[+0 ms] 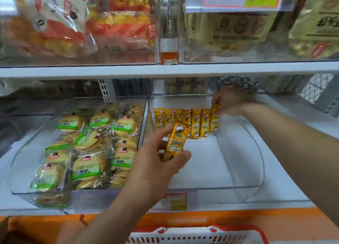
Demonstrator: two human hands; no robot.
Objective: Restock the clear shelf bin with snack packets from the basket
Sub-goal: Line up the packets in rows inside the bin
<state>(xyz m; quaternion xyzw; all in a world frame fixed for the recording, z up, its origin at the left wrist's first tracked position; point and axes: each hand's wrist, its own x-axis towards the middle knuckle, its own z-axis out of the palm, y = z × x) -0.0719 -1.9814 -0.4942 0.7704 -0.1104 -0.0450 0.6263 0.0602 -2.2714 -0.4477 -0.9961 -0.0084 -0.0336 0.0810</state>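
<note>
Right hand (233, 101) pinched a yellow foil snack packet (215, 118) at the end of the upright row (183, 119) in the clear plastic shelf bin (211, 163), left hand (156, 164) gripped another packet (177, 141), possibly two; judged: seat it flush against its neighbour before release.

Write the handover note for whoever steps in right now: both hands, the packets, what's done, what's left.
Left hand: grips a yellow packet over the front of the clear bin; possibly more tucked beneath it.
Right hand: pinches the end packet at the right end of the back row.
Done: one row of packets stands upright along the bin's back wall.
Left: most of the bin floor is bare. Build further rows from the basket below, whose contents are out of view.
</note>
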